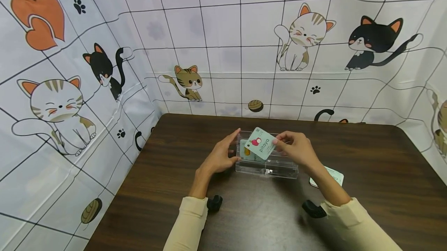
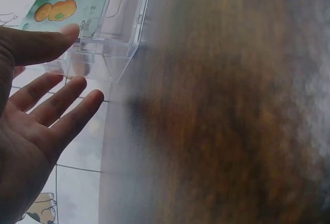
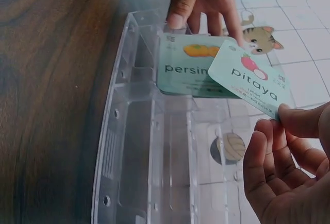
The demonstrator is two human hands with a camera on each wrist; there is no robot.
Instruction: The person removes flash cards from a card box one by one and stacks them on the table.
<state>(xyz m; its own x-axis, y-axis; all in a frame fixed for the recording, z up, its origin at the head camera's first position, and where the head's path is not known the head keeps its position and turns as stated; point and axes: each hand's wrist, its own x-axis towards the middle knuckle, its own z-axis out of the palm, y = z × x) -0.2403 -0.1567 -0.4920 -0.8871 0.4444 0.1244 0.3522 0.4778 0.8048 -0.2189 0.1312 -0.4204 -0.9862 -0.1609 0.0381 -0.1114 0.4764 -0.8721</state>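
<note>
A clear plastic organizer point(image 1: 281, 170) stands on the table, with a persimmon card point(image 3: 178, 69) in its left section. My right hand point(image 1: 298, 148) pinches a green pitaya flash card point(image 1: 260, 143) at one corner between thumb and fingers. That card is tilted above the organizer and covers part of the persimmon card in the right wrist view. My left hand point(image 1: 219, 155) is at the organizer's left end, fingers spread and fairly straight. Its thumb lies against the organizer's edge in the left wrist view.
More green-and-white cards point(image 1: 334, 176) lie on the table to the right, partly behind my right forearm. The dark wooden table point(image 1: 244, 220) meets a white cloth point(image 1: 223, 61) printed with cats at its back and left.
</note>
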